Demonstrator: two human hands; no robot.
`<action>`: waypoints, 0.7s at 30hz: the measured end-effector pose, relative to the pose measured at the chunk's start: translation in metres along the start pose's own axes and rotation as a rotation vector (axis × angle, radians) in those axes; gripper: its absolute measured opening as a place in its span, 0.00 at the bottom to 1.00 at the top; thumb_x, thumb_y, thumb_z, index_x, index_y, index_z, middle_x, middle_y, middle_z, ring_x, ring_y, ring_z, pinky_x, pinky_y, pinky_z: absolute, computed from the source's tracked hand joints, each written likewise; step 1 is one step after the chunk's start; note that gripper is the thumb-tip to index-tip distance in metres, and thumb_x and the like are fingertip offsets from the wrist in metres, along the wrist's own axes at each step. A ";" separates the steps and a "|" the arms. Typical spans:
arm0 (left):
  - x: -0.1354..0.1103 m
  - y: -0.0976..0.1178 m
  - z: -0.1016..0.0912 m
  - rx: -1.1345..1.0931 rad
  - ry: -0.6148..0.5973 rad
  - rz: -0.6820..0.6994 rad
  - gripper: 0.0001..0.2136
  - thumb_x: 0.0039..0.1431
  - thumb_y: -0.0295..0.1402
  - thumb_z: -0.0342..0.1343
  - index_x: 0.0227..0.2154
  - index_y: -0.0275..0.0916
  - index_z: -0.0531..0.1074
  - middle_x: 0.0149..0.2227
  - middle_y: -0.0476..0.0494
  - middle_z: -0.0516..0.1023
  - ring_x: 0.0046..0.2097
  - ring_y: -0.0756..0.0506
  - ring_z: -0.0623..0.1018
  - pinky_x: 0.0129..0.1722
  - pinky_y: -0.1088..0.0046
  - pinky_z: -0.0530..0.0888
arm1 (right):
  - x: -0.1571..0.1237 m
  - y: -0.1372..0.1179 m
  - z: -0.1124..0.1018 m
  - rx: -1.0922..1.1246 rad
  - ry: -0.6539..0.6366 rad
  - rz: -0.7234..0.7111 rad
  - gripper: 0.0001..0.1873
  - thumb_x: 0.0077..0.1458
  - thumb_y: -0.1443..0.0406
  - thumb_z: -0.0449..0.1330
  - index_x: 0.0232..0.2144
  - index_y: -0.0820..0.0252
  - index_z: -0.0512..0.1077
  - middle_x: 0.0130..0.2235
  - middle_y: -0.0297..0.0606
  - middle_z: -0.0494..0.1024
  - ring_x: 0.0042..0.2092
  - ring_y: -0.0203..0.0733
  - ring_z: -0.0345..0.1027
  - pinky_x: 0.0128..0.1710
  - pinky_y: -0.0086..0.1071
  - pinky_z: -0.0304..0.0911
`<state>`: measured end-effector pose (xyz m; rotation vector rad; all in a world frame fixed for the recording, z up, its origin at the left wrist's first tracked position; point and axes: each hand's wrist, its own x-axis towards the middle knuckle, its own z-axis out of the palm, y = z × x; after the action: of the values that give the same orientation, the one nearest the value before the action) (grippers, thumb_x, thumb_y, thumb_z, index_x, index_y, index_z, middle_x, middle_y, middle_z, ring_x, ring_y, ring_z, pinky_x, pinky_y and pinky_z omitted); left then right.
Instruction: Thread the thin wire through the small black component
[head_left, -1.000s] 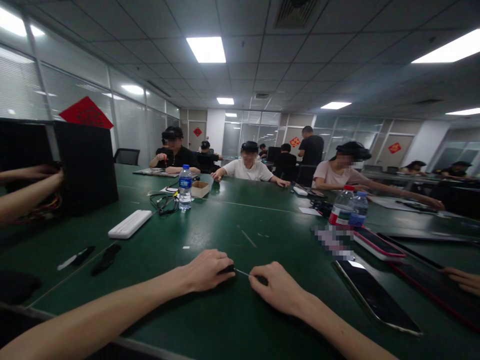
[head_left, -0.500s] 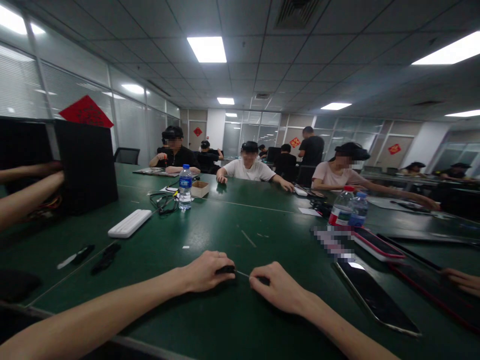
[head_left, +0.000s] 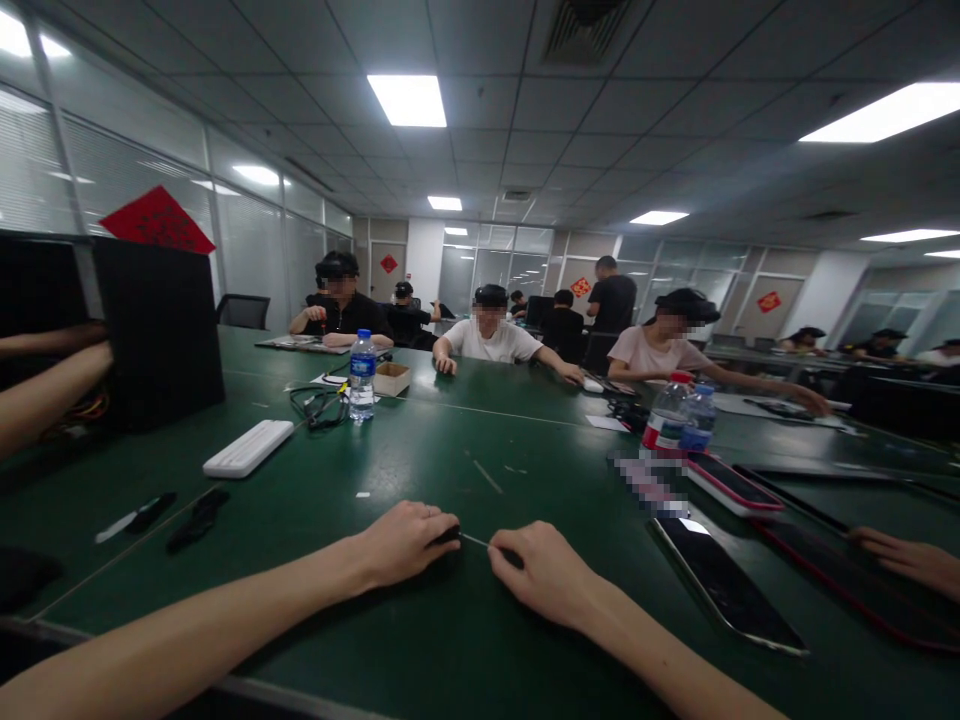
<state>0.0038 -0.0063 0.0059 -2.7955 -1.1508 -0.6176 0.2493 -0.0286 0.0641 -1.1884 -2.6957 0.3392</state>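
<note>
My left hand (head_left: 411, 543) rests low over the green table (head_left: 420, 640), its fingers closed around a small black object (head_left: 448, 536). From that object a thin pale rod (head_left: 474, 541) runs across a short gap to my right hand (head_left: 544, 570). The thumb and forefinger of my right hand are pinched at the rod's end. Most of the black object is hidden by my left fingers, so its kind does not show. A dark smartphone (head_left: 727, 580) lies to the right of my right hand.
Left: a white bar-shaped case (head_left: 249, 449), dark small items (head_left: 196, 520), a black box (head_left: 161, 330) with another person's arms beside it. Ahead: a water bottle (head_left: 362, 375), cables (head_left: 319, 405), a small carton (head_left: 391, 378). Right: bottles (head_left: 666, 415), a pink-edged device (head_left: 735, 485), another person's hand (head_left: 907, 560).
The view has turned slightly to the right, so things sit a little further left in the picture. My hands keep the same hold and nearly the same gap.
</note>
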 end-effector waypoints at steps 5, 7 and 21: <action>0.001 0.001 0.001 0.049 0.026 -0.013 0.14 0.69 0.40 0.49 0.49 0.39 0.72 0.40 0.42 0.81 0.36 0.44 0.80 0.38 0.71 0.74 | -0.001 -0.005 -0.002 -0.095 0.042 0.002 0.21 0.67 0.60 0.47 0.33 0.60 0.77 0.29 0.37 0.78 0.28 0.37 0.69 0.39 0.32 0.63; 0.001 0.002 0.001 0.068 0.032 -0.026 0.13 0.69 0.40 0.49 0.48 0.39 0.72 0.39 0.42 0.81 0.36 0.44 0.80 0.37 0.70 0.74 | 0.000 -0.006 -0.002 -0.103 0.040 0.007 0.21 0.66 0.60 0.47 0.33 0.60 0.77 0.29 0.38 0.78 0.28 0.37 0.69 0.37 0.31 0.62; -0.003 -0.002 0.000 -0.140 -0.052 0.046 0.12 0.69 0.38 0.51 0.49 0.38 0.72 0.43 0.42 0.80 0.41 0.45 0.80 0.40 0.73 0.73 | 0.000 0.004 0.002 -0.058 0.016 -0.104 0.19 0.66 0.61 0.48 0.35 0.61 0.78 0.30 0.37 0.78 0.29 0.36 0.69 0.36 0.28 0.61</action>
<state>0.0002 -0.0072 0.0046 -2.9628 -1.0890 -0.6491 0.2521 -0.0260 0.0612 -1.0557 -2.7580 0.2380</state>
